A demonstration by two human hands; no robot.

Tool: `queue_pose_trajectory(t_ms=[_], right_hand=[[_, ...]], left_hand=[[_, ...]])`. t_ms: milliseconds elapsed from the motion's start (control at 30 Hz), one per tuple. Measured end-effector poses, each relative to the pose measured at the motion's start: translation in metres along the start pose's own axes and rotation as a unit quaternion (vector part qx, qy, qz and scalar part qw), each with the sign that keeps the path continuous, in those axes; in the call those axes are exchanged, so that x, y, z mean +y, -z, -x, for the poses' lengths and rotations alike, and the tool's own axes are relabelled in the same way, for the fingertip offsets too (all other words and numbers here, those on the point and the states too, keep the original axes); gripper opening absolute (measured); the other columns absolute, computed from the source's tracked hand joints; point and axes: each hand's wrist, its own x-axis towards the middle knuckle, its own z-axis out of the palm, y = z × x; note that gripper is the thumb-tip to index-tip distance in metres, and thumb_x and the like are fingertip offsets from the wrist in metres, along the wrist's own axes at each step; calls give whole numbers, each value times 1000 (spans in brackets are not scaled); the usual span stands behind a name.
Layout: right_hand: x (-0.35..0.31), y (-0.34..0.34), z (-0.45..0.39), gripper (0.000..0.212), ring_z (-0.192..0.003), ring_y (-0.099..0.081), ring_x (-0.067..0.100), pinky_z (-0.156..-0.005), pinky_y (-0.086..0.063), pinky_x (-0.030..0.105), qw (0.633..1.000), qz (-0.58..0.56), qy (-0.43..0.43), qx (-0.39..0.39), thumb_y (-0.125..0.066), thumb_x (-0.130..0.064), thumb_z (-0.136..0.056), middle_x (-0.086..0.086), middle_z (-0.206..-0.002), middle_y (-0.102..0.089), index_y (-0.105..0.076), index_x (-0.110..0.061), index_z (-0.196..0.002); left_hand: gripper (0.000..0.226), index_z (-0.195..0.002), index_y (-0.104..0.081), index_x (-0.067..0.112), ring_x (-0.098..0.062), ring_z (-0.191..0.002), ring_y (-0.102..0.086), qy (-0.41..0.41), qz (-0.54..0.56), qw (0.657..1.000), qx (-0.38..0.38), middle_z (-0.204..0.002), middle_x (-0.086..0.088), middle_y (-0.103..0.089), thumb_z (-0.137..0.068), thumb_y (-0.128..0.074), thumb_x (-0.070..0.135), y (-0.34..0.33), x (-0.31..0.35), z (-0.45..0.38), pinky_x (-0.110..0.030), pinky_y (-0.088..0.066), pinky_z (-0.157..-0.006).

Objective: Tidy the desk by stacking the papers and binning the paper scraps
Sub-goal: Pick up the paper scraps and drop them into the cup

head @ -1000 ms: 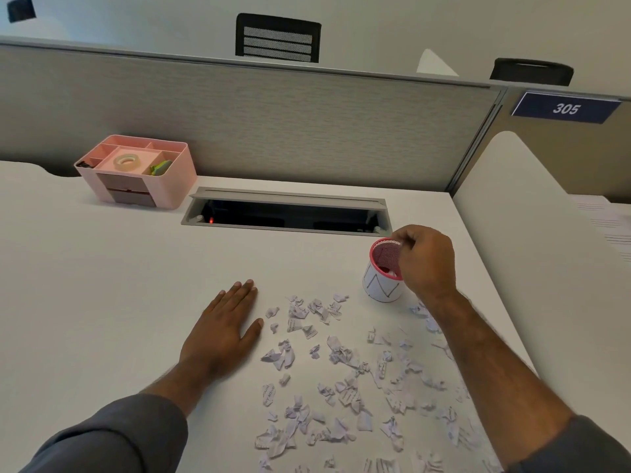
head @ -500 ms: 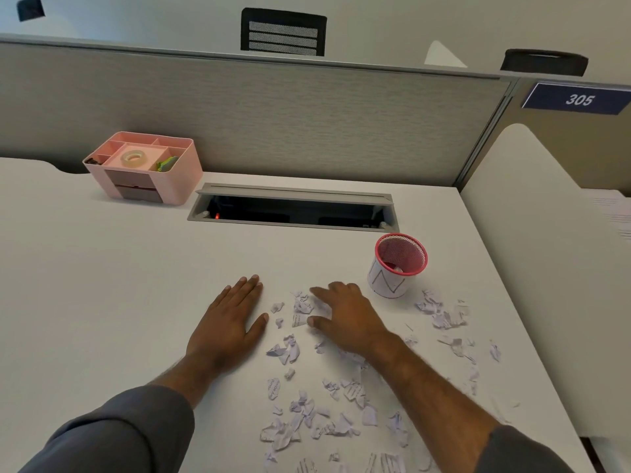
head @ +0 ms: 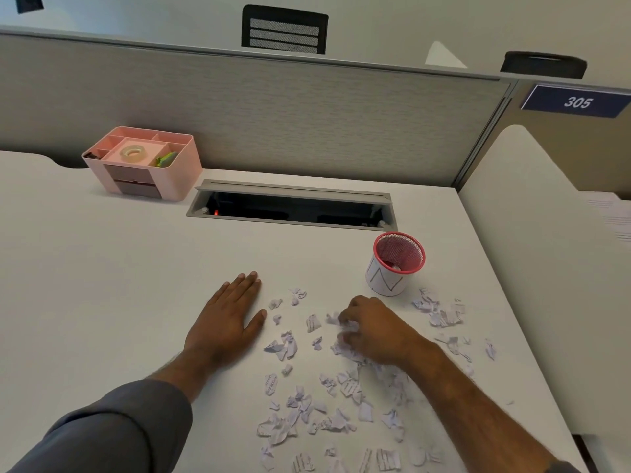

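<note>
Several torn white paper scraps [head: 307, 407] lie scattered over the white desk [head: 102, 285] in front of me. A small red mesh bin [head: 397, 262] with a white paper wrap stands upright behind them, a scrap or two visible inside. My right hand [head: 372, 331] sits low on the desk among the scraps, its fingers curled round a small bunch of them, just left of and nearer than the bin. My left hand [head: 227, 317] rests flat on the desk, fingers straight, to the left of the scraps.
A pink desk organiser [head: 143, 162] with a tape roll stands at the back left. An open cable tray [head: 290, 208] is set into the desk behind the bin. A white side panel [head: 532, 268] bounds the desk on the right; printed papers [head: 611, 213] lie beyond it.
My right hand came down from the bin's rim to the scraps, spread flat on them, and has now curled its fingers round a bunch. The left hand has stayed flat.
</note>
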Motion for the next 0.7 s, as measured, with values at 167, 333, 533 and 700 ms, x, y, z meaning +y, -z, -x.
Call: queue_pose_trajectory(t_ms=[167,333,533,700], right_hand=[[-5,-8,10,43,-107,-49,22,-84,-42,28,999,27,8,16,-70,-19,-85,4,-116,-55,-62,-18,-127],[-5,-15,11,27,-104,-57,23,-80,-38,22,997,-24,-18,71,-56,-9,-94,8,-113,-63,-67,-13,-118],[0,9,13,23,-98,-63,17,-91,-46,21,978,-129,-50,154,-56,-1,-91,5,-107,-71,-74,-10,-102],[1,50,18,19,-78,-62,0,-72,-46,9,944,-232,-56,227,-67,0,-86,-9,-87,-70,-75,-17,-92]], left_hand=[[76,-161,-14,26,2,-151,3,-4,2,1000,0,-165,17,-3,-94,-11,62,0,1,0,-22,4,-123],[76,-160,-15,26,2,-151,3,-3,2,1000,1,-166,16,-5,-93,-12,62,1,1,0,-21,5,-123],[75,-161,-12,27,3,-151,5,-1,2,1000,1,-165,18,-2,-94,-11,63,0,1,0,-22,4,-123],[74,-161,-10,29,5,-150,8,-1,1,1000,3,-165,19,0,-95,-12,63,-1,-1,0,-19,7,-122]])
